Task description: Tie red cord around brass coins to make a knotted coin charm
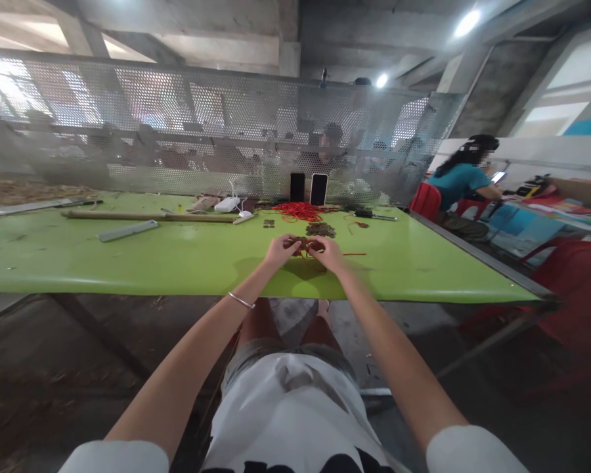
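My left hand [280, 249] and my right hand [329, 253] meet just above the near middle of the green table [217, 266]. Both are closed in a pinch on dark coin-like discs [303, 243] with red cord; the fingers partly cover these, and details are too small to tell. A red cord end [355, 254] sticks out to the right of my right hand. Just beyond my hands is a heap of dark coin-like discs [321, 229]. Several more small discs [268, 224] lie in a group to the left. Behind them sits a tangled pile of red cord [299, 211].
Two phones [318, 189] stand upright against a perforated metal screen [256, 144]. Leftward lie a long stick [148, 215], a pale flat bar [128, 230] and a white charger with cable [226, 204]. A dark-handled tool [374, 215] lies right. A person [465, 174] sits at another table.
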Available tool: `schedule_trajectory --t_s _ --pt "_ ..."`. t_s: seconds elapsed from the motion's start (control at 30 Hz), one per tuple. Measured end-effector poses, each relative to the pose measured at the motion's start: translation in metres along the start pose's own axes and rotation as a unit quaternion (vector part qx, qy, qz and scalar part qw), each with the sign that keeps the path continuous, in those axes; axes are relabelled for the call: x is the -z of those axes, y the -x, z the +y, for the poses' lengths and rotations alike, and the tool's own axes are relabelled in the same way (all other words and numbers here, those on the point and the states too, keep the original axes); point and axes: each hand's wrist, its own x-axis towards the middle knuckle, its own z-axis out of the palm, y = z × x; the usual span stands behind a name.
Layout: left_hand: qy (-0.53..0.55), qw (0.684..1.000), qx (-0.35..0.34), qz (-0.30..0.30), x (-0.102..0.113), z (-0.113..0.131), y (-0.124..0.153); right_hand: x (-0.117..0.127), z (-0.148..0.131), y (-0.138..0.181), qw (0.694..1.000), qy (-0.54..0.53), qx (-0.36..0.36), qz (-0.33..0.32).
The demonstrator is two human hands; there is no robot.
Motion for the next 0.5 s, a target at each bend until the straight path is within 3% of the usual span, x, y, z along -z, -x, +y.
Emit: schedule_trajectory --t_s 0.5 --pt "0.034 0.999 0.040 -0.006 -0.0008 0.0035 0.0017 0.0009 0.0018 0.0006 0.998 0.007 0.056 0.031"
